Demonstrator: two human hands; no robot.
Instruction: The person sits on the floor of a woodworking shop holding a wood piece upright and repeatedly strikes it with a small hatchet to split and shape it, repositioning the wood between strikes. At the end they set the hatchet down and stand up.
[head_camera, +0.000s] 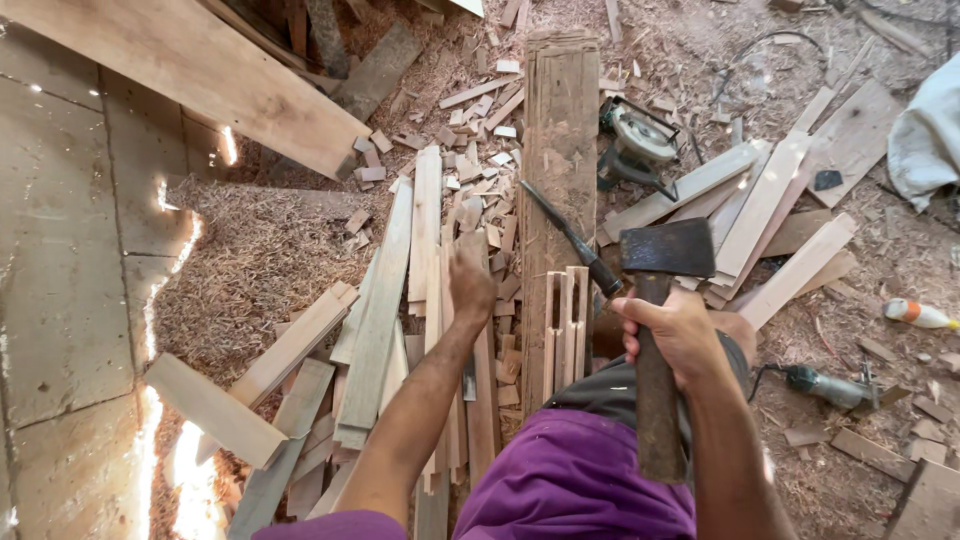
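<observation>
Hatchet (660, 300), dark iron head up, raised over long plank (560, 150) amid sawdust and offcuts. Head-heavy by look, stiff wooden handle (likely best gripped mid-shaft, as here). Right hand (680, 335) closed tight round handle, just below head. Left hand (470, 280) stretched forward, fingers curled down onto thin wooden slats (425, 230) beside plank; grip or mere touch, cannot tell. Chisel (570, 240) lying on plank, circular saw (635, 140) just beyond.
</observation>
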